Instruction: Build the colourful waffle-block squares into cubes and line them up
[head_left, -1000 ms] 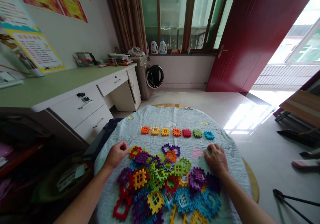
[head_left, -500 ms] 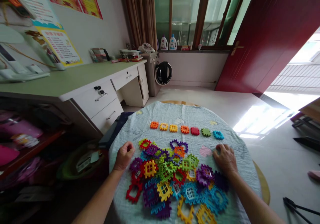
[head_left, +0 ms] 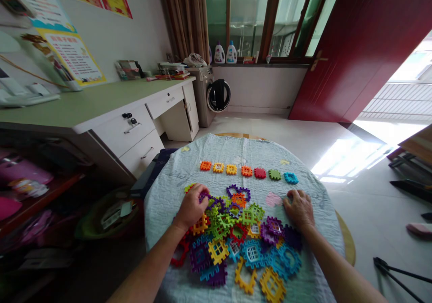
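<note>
A heap of coloured plastic interlocking tiles lies on a round table under a pale blue cloth. Beyond it runs a row of several small tiles, orange and yellow at the left, then red, green and blue. My left hand rests on the heap's upper left, fingers curled down over purple and red tiles; what it grips is hidden. My right hand lies knuckles up on the cloth at the heap's right edge, fingers bent, beside a pink patch.
A long desk with drawers stands to the left, a small washing machine by the window, a red door at the right. A dark chair or bag sits close to the table's left edge. Black rods lie on the floor at right.
My left hand moved right from the cloth onto the heap's upper-left tiles. My right hand stayed in place. The camera view shifted slightly.
</note>
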`<state>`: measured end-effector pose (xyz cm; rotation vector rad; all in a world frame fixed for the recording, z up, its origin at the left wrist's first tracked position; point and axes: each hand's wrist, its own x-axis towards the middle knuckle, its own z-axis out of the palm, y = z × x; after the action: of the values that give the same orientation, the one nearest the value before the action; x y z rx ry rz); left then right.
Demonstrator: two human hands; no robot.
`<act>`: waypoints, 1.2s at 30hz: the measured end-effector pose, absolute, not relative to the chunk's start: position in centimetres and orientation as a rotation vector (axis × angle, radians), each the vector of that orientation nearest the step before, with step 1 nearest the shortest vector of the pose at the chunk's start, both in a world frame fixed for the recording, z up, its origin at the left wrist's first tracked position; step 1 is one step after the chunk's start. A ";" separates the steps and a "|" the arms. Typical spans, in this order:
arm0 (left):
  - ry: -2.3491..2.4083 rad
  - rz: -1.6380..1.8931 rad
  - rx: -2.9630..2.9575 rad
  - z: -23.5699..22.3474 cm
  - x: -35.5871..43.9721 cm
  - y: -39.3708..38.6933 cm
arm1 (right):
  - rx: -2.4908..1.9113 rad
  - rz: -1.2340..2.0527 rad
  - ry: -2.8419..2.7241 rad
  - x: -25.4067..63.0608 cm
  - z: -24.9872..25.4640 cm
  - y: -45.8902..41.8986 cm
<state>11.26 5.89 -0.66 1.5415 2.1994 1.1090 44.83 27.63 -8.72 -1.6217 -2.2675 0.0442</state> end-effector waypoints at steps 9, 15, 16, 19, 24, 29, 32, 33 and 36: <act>2.208 0.340 1.798 -0.7 19.3 13.0 | -1.641 0.092 -2.253 44.6 -8.1 27.4; 2.170 0.203 1.728 -0.9 19.3 14.9 | -1.615 0.095 -2.245 44.6 -7.9 27.3; 2.142 0.196 1.738 -0.8 19.3 15.0 | -1.613 0.097 -2.242 44.6 -8.0 27.3; 2.096 0.197 1.770 -0.7 19.2 14.7 | -1.612 0.105 -2.238 44.6 -8.0 27.3; 2.066 0.189 1.920 -0.3 20.3 13.2 | -1.618 0.094 -2.244 44.6 -8.1 27.4; 2.021 0.160 1.981 0.0 21.9 11.7 | -1.606 0.064 -2.257 44.7 -8.3 27.5; 1.979 0.271 2.026 0.1 22.2 11.0 | -1.600 0.055 -2.258 44.8 -8.5 27.6; 1.956 0.311 2.043 0.1 22.2 10.8 | -1.604 0.057 -2.256 44.8 -8.5 27.6; 1.900 0.412 2.068 0.3 21.8 10.3 | -1.615 0.065 -2.257 44.8 -8.5 27.6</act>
<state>21.85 10.27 0.26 2.0681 1.9001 0.4122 44.79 27.55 -8.50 -1.6149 -2.2570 0.0651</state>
